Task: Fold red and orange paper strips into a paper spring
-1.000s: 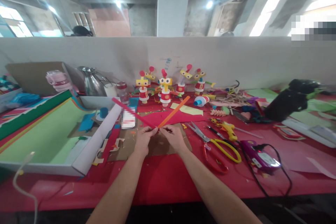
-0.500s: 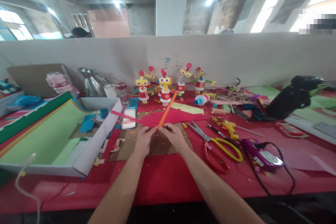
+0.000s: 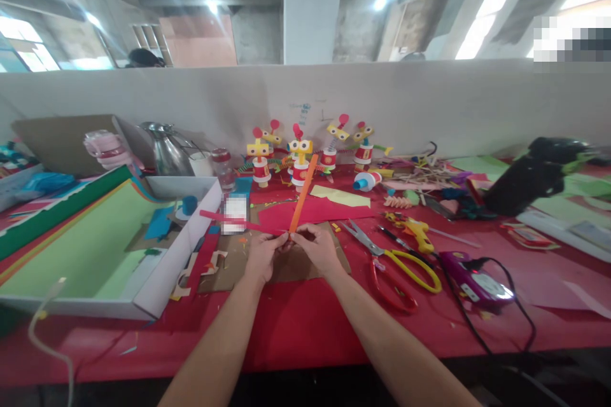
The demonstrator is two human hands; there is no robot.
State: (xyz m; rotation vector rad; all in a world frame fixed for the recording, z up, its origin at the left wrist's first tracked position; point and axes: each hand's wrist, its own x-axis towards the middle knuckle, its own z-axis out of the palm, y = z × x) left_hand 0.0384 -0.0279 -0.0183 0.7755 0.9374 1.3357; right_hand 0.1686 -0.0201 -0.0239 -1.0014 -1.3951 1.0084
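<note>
My left hand (image 3: 262, 257) and my right hand (image 3: 318, 251) meet fingertip to fingertip above a piece of brown cardboard (image 3: 229, 276). Both are closed in a pinch where two paper strips cross. The orange paper strip (image 3: 303, 194) rises away from me and leans slightly right. From the same joint the red paper strip (image 3: 238, 220) runs out to the left. My fingertips cover the joint, so how the ends are fixed cannot be seen. Under the strips' far side lies a sheet of red paper (image 3: 329, 210).
Several paper-cup figures (image 3: 300, 172) stand at the back. Scissors (image 3: 382, 254), a yellow glue gun (image 3: 420, 235) and a purple corded device (image 3: 477, 283) lie to the right. A white box (image 3: 179, 254) with coloured paper occupies the left. A steel jug (image 3: 165, 149) is behind it.
The orange strip has swung to a more upright angle. The red strip has turned a little, its free end now slightly lower and farther left. Both hands stay in nearly the same place.
</note>
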